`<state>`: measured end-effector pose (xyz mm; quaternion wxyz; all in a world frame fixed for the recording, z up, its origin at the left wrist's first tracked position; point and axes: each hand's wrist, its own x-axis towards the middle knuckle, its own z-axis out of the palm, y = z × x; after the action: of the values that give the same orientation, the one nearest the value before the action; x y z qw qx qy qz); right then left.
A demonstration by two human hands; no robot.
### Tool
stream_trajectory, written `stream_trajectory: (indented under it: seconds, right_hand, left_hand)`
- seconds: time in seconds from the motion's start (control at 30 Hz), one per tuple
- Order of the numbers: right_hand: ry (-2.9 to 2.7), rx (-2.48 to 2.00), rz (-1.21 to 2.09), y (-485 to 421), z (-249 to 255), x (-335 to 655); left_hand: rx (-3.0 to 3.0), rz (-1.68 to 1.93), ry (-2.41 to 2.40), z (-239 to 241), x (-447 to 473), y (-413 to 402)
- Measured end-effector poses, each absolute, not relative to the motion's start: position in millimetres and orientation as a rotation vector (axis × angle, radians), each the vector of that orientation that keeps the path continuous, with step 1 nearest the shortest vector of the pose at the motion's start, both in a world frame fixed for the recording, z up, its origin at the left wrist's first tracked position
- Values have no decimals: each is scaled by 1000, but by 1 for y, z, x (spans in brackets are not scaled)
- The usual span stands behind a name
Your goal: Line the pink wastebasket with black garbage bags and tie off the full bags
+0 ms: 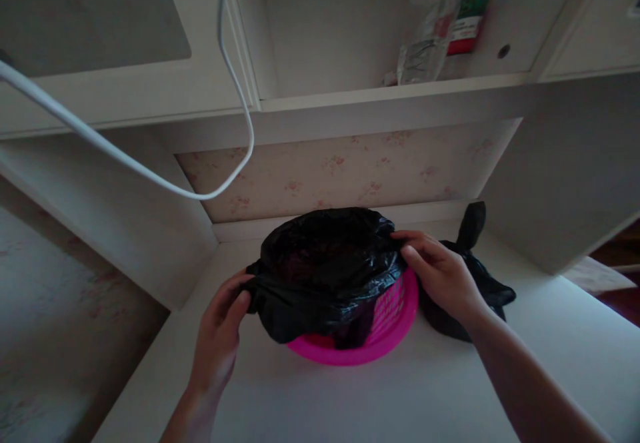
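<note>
A black plastic bag (310, 303), its mouth spread wide, sits inside and over a bright pink slatted basket (350, 356). The basket's front rim and part of its side show below the bag. At the left side, my left hand (223, 326) pinches the bag's edge between thumb and fingers. Across from it, my right hand (440, 270) grips the opposite edge of the bag. The inside of the bag is dark, and I cannot make out what it contains. Beside my right hand stands another black bag (480, 280) with its top bunched up.
The basket stands on a white surface (280, 396) against flowered wallpaper (330, 170). White side panels rise on both sides. Overhead, a shelf (340, 96) holds a clear plastic container (425, 43) and a red and green package (467, 23). A white cable (165, 186) hangs at upper left.
</note>
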<state>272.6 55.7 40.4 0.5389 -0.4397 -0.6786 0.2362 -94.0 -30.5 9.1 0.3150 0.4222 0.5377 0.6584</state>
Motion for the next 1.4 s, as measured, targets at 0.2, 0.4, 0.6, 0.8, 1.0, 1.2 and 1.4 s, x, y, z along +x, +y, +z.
stream_trajectory:
  seconds: [0.2, 0.4, 0.6, 0.8, 1.0, 1.2, 1.4]
  right_hand:
    - [-1452, -798, 1054, 62, 11, 288]
    - [-1410, -1069, 780, 71, 17, 285]
    - [-1785, -1181, 656, 88, 40, 289]
    - [-1900, -1132, 725, 83, 49, 291]
    - [-1826, -1195, 563, 93, 46, 279]
    - [-1447, -1179, 756, 106, 43, 271]
    - [-1374, -1107, 628, 127, 57, 262]
  left_hand:
    - [974, 1804, 1383, -10, -108, -26]
    - [1033, 1817, 1482, -13, -115, -13]
    - [1000, 1796, 1362, 0, -117, -8]
    - [865, 1766, 1178, -3, -130, -15]
    - [905, 1570, 1184, -7, -127, -6]
    - [1070, 1437, 1227, -2, -128, 21]
    - [1019, 1579, 1204, -4, -130, 37]
